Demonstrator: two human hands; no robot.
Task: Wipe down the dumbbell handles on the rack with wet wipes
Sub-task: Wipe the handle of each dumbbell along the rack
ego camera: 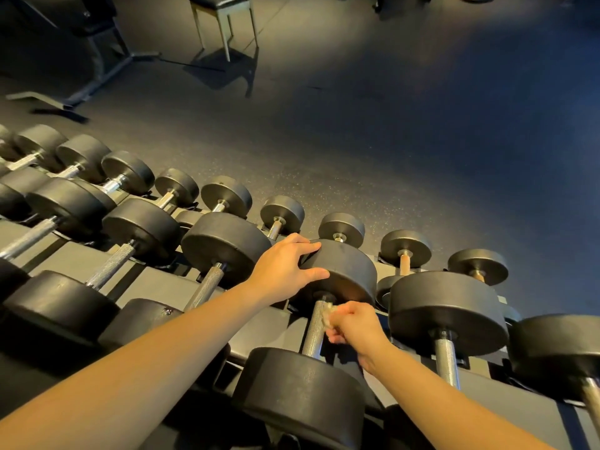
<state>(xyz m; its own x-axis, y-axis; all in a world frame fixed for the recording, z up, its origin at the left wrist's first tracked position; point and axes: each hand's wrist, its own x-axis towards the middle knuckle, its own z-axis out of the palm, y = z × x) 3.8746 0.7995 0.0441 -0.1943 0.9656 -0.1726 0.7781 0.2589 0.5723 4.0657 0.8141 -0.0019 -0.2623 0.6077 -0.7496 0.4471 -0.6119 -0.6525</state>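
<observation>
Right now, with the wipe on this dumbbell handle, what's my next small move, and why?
Probably slide the wet wipe down the knurled handle toward the near head. The right hand pinches it against the bar close to the far head, most of the handle lies bare below it, and the left hand rests on that far head, steadying it.

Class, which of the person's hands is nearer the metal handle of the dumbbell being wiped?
Right. The right hand holds the wipe against that handle; the left hand rests on the dumbbell's far head, beyond the handle.
</observation>
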